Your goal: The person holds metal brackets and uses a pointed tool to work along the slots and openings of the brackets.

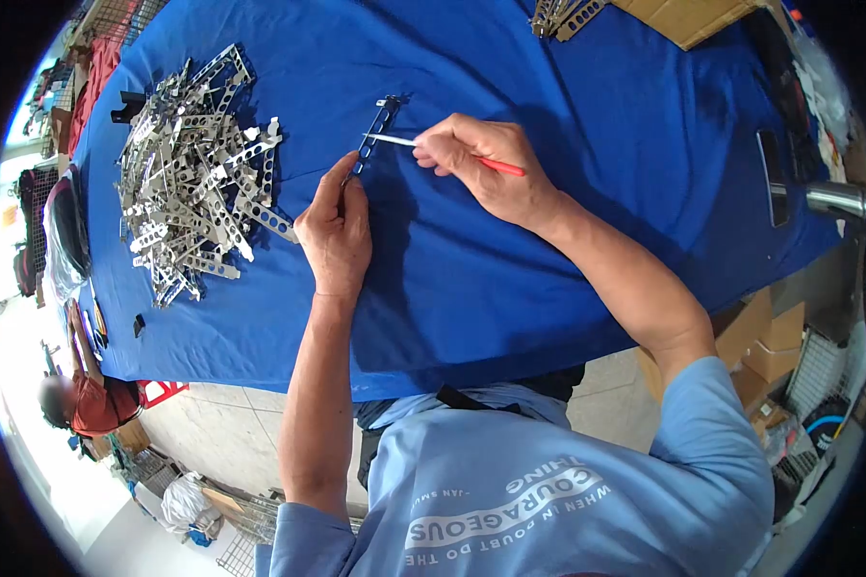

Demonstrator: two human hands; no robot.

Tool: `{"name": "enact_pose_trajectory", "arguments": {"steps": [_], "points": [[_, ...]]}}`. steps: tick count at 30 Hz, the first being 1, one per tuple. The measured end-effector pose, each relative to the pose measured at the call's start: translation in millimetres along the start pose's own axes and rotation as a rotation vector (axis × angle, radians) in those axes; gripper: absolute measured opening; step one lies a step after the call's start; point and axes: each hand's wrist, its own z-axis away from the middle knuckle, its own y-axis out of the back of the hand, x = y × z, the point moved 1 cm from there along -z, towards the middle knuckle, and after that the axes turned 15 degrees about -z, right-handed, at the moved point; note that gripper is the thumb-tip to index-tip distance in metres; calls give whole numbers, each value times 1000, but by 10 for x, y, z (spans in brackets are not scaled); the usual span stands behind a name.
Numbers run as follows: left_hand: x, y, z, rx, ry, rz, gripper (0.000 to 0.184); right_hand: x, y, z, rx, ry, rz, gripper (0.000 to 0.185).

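Observation:
My left hand [337, 231] pinches the lower end of a narrow metal strip with round holes [381, 119], holding it tilted above the blue cloth. Closed around a thin tool with a red handle and a pale shaft [393, 140], my right hand [486, 163] is just right of the strip. The tool's tip reaches the strip's middle; whether it touches or passes into a hole I cannot tell. Left of my left hand lies a large heap of similar perforated metal strips [197, 183].
Blue cloth [510, 308] covers the table. At the far edge are more metal pieces [563, 17] and a cardboard box [688, 19]. A phone-like flat object [772, 178] lies at the right, near a metal tube [842, 199]. Another person [101, 399] is at the lower left.

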Motion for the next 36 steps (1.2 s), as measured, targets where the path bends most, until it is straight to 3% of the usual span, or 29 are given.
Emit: {"name": "enact_pose_trajectory", "arguments": {"steps": [5,8,11,17,26,36], "points": [[-22,-1,3,1,1,-9,26,-11,34,4,-13,-59,-65,32],[-18,-7,2,-9,12,-4,26,1,-22,-14,15,24,-16,34],[-18,-3,2,-14,18,0,27,-15,3,8,71,-75,-17,34],[5,5,1,-13,21,-1,28,-78,43,40,67,-9,-169,34],[-1,7,4,-28,34,9,28,59,-47,21,34,109,33,35],[7,-2,1,-10,27,0,27,46,-56,1,35,169,-10,30]]}}
